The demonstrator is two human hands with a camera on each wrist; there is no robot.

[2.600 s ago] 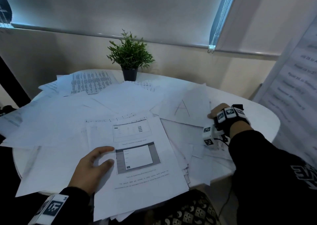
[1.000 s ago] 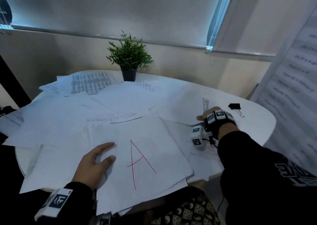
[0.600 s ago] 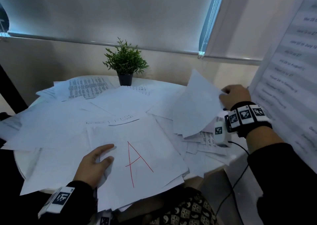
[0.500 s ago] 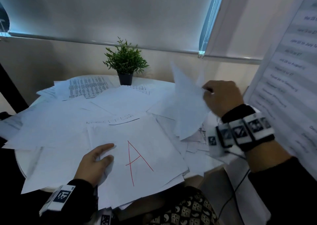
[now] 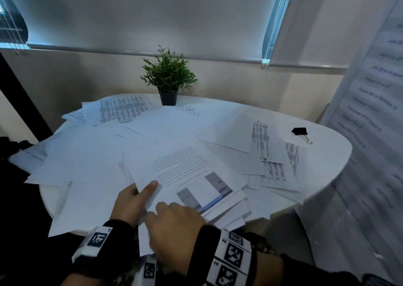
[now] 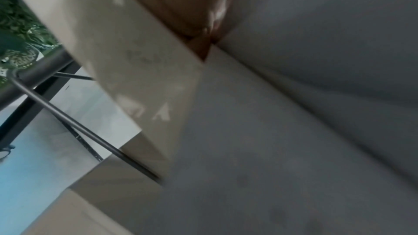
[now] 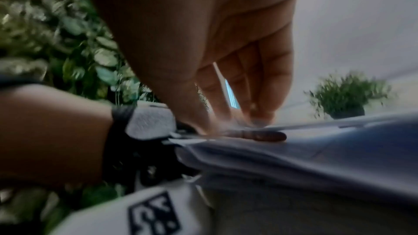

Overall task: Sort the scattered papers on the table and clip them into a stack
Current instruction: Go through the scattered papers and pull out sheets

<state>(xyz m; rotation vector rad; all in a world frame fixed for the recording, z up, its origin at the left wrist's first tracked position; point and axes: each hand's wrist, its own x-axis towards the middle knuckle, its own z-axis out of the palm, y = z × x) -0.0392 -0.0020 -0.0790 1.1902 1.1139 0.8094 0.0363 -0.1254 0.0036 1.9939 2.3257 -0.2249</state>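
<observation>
**Both hands at the near pile**

From the head view we saw the table point(image 5: 322, 155), scattered papers point(image 5: 91, 155) and far-right binder clip point(image 5: 300, 131). Our left hand point(image 5: 130, 200) pinched the printed sheet point(image 5: 185, 172); only the right wrist view showed the right hand point(image 5: 174, 227) with fingers point(image 7: 269, 78) straight. The left wrist view was blurred.

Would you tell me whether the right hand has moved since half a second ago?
Yes. The right hand has come down and toward the person, away from the potted plant, and now rests on the near stack of papers beside the left hand.
</observation>
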